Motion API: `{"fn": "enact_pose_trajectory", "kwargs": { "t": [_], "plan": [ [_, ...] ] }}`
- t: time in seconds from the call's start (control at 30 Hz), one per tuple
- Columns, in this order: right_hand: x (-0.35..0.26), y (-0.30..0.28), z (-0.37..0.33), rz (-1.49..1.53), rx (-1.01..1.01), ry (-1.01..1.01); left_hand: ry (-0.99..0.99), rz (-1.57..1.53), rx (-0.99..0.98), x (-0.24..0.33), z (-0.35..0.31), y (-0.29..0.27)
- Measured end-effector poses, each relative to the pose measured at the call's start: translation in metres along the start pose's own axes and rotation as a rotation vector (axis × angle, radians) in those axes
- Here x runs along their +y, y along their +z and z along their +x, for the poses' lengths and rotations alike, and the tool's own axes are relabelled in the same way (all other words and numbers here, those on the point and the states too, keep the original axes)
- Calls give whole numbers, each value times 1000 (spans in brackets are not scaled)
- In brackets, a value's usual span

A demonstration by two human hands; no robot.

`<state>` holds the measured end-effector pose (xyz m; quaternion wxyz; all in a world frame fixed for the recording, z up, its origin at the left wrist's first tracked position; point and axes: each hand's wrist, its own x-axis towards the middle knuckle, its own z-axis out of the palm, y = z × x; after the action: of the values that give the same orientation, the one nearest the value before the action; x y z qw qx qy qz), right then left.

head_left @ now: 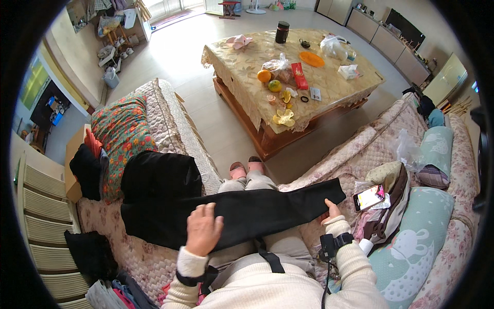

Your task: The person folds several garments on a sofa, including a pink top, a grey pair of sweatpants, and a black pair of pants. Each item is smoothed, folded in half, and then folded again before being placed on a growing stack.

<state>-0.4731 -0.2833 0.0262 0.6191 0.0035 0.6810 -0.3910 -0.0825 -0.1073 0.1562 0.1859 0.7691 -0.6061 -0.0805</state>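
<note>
A pair of black trousers [262,211] lies across my lap, one long leg stretched out to the right. My left hand [204,229] rests flat on the cloth, its fingers stretched out. At the right end of the leg, my right hand [332,211] pinches the edge, with the thumb on top and the other fingers partly hidden. A bunched black cloth [162,177] adjoins the trousers on the left; I cannot tell whether it is part of them. Just beyond my right hand, a lit phone [369,198] leans on a heap of clothes [387,219].
Ahead stands a table [226,59] with a patterned cloth, fruit, peels and bags. A flowered pillow [121,126] and dark folded clothes [86,170] are at the left. A folded black garment [92,255] lies lower left. Pale green cushions [419,247] line the sofa at right.
</note>
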Motion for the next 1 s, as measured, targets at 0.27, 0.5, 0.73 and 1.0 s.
{"fn": "enact_pose_trajectory", "kwargs": {
  "t": [0.27, 0.5, 0.73, 1.0],
  "plan": [
    [-24, -7, -25, 273, -86, -524, 355, 68, -279, 4, -2, 81],
    [-29, -20, 0, 280, -69, -508, 178, -179, -172, -42, -27, 94],
    [-27, -68, 33, -843, -72, -1032, 78, -65, -106, -87, -51, 97],
    [-55, -71, 37, 241, -381, -228, -188, 275, 124, -122, -56, 96]
  ]
}}
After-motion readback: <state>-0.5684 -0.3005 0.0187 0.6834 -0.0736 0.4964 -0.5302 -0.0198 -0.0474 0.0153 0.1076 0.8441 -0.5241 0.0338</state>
